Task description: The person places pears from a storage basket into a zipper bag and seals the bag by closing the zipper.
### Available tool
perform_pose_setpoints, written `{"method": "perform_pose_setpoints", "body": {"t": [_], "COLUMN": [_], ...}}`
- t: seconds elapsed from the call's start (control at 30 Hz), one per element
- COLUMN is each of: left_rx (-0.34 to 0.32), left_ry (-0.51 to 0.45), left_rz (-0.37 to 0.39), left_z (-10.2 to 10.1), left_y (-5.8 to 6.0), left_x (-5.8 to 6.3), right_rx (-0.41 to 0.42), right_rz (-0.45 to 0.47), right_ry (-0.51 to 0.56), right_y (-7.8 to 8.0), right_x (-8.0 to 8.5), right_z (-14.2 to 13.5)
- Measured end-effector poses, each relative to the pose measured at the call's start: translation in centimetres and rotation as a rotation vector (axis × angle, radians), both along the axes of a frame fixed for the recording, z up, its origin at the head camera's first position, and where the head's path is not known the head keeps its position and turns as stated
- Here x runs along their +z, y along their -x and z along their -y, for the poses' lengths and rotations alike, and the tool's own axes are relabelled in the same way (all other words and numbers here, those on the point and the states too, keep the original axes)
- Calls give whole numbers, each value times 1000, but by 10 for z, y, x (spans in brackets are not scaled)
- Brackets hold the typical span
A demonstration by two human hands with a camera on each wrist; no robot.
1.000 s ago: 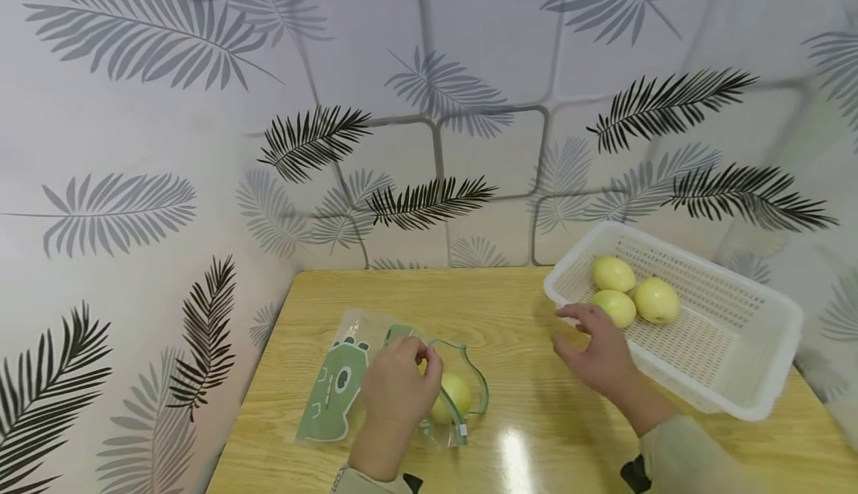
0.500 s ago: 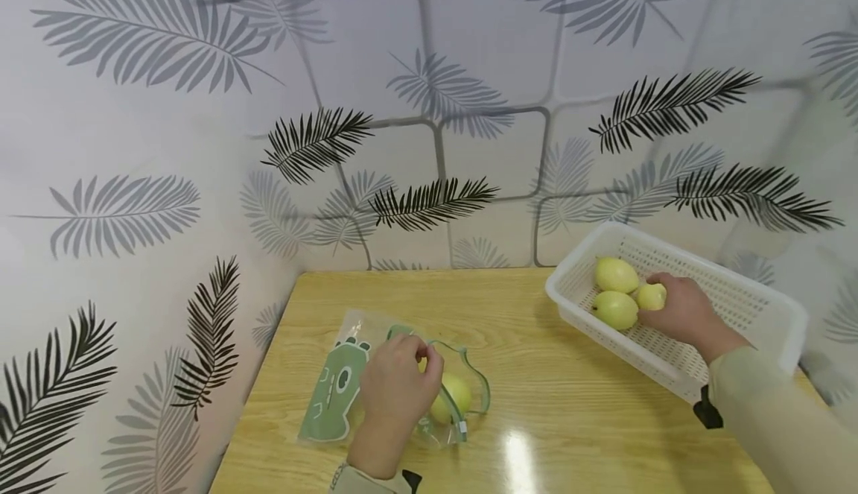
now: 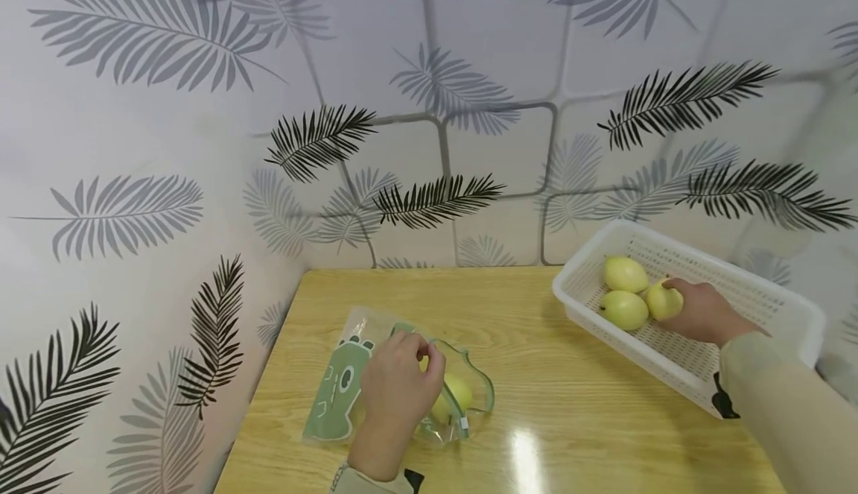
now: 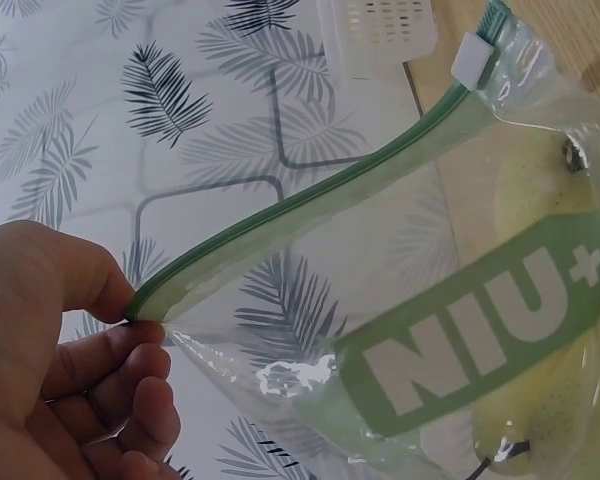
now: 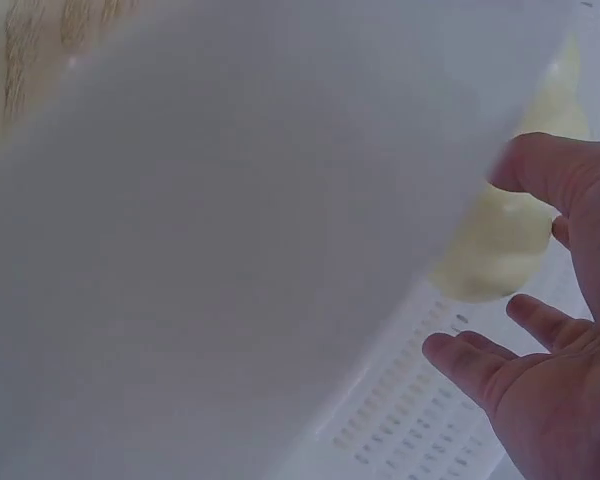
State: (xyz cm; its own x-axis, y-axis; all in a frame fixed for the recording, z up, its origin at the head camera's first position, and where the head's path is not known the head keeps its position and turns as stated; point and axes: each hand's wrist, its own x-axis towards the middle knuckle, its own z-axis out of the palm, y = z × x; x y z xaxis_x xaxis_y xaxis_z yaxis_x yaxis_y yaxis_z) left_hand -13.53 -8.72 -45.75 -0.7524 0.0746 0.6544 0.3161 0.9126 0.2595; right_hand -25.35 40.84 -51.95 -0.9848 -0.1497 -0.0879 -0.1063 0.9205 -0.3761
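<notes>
My left hand (image 3: 402, 375) pinches the green zip edge of a clear slider bag (image 3: 331, 397) with a green cartoon print. In the left wrist view, thumb and forefinger hold one end of the zip; the white slider (image 4: 472, 60) sits at the other end, and "NIU+" is printed on the bag. Yellow pears (image 3: 459, 392) show through the plastic. Over in the white basket, my right hand (image 3: 707, 311) grips a pear (image 3: 665, 300), its thumb against the fruit in the right wrist view. Two more pears (image 3: 625, 311) lie beside it.
The perforated white basket (image 3: 731, 255) stands at the back right of the wooden table (image 3: 529, 345), its wall blocking much of the right wrist view. Leaf-patterned wall covering (image 3: 482, 151) rises behind the table and at its left.
My right hand has moved right from the basket's near rim into the basket and taken hold of the rightmost pear. My left hand keeps its pinch on the bag.
</notes>
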Motion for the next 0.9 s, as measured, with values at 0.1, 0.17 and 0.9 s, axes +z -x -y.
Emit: {"method": "perform_pose_setpoints", "body": {"t": [0.1,0.17,0.9], "left_rx": [8,14,26], "left_ry": [-7,-12,-40], "left_rz": [-2,-7,-76], "left_z": [0,0,1], "left_y": [0,-1,4], "left_x": [1,2,9], "right_rx": [-17,-22,40], "right_rz": [29,40,109], "right_ry": [-2,-5,-53], "right_y": [3,5,28], "right_x": [-1,-1,8], "right_z": [-3,-3,-1]}}
